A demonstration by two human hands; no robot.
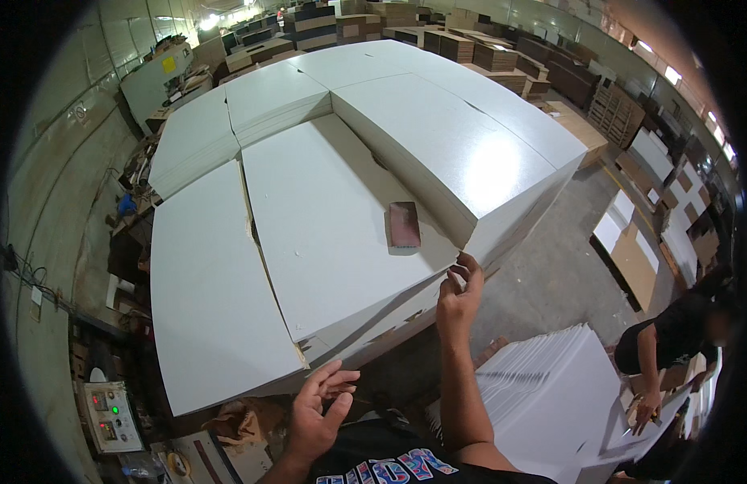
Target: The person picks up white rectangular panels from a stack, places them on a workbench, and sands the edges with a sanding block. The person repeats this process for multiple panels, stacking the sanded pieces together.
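Large stacks of white sheets (pixel 333 226) lie before me. My right hand (pixel 460 286) reaches up to the near right corner of the middle stack, fingertips pinching the edge of the top sheets. My left hand (pixel 321 407) hovers with fingers spread just below the stack's near edge, holding nothing. A small reddish-brown block (pixel 404 223) rests on top of the middle stack, beyond my right hand.
A taller white stack (pixel 462 137) rises to the right. A fanned pile of white sheets (pixel 551 387) sits low at my right. Another person (pixel 672 339) crouches at far right. A control box (pixel 109 415) with lit buttons stands at lower left. Brown stacks fill the background.
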